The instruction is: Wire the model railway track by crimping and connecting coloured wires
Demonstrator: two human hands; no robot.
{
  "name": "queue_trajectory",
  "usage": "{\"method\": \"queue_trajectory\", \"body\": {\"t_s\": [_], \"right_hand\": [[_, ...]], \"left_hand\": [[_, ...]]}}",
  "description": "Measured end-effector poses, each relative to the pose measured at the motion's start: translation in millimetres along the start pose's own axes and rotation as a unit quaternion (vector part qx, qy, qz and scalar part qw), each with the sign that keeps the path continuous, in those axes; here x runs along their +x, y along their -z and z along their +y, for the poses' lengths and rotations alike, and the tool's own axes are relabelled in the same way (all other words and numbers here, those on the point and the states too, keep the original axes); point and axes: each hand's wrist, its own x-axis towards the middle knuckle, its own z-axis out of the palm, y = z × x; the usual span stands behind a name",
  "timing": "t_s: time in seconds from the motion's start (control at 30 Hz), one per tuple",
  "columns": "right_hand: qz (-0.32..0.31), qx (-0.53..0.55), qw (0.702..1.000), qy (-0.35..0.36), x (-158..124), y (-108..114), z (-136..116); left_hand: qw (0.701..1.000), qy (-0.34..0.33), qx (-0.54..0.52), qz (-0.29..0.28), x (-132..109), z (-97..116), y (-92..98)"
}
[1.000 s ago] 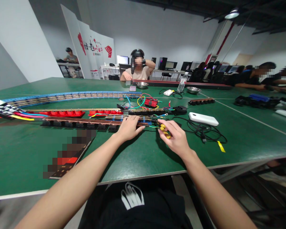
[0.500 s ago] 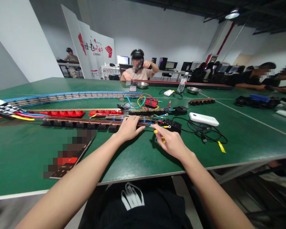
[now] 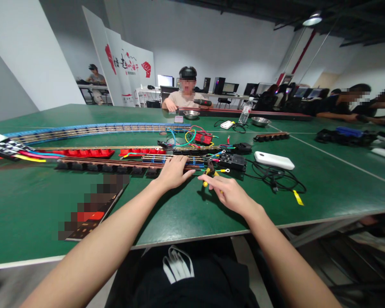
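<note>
Two risks: pliers [image 3: 208, 172], gripped by right hand [image 3: 229, 193] right of rail [image 3: 128, 164], could slip, nicking wire [image 3: 223, 170]; rail could shift if left hand [image 3: 174, 173] atop, grip unclear, lifts.

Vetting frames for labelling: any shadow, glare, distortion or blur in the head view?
Head view: ceiling lamp glows bright; green tabletop carries faint sheen; shadow falls under the right grip; banner panel leans, likely wide-angle distortion; people at far right look soft.
</note>
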Motion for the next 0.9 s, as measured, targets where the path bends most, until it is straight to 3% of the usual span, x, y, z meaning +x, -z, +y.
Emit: {"method": "queue_trajectory", "body": {"t_s": [0.5, 0.9], "right_hand": [[-0.059, -0.069, 0.996, -0.011, -0.7, 1.2, -1.3], [-0.018, -0.013, 0.999, -0.033, -0.7, -0.5, -5.1]], "left_hand": [[1.000, 0.001, -0.002, -0.001, 0.1, 0.7, 0.8], [1.000, -0.006, 0.012, 0.004, 0.0, 0.3, 0.6]]}}
